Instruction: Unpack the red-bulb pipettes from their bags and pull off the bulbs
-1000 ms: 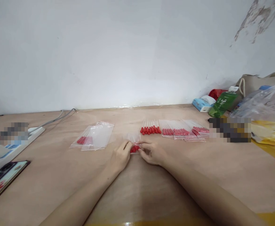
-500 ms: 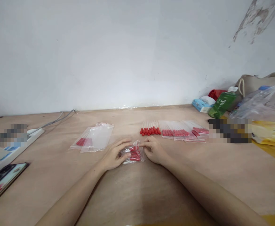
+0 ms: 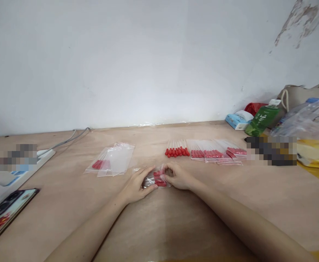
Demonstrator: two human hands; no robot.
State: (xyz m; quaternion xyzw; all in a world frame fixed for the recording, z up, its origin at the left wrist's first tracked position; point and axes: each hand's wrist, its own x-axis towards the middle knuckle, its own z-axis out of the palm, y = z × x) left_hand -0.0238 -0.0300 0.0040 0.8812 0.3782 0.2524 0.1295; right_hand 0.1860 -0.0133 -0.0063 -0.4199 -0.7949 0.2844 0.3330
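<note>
While on plywood table (image 3: pixel 66 203) by wall (image 3: pixel 148 62), left hand (image 3: pixel 136 185), right hand (image 3: pixel 179 177) tight around bag (image 3: pixel 156 179)

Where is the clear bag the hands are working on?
Head view, centre: the clear plastic bag of red pieces sits between left hand and right hand, nearer than the loose red-tipped sticks.

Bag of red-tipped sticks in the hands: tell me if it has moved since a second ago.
Yes. The bag of red-tipped sticks has shifted slightly toward the person, away from the loose row of sticks.
</note>
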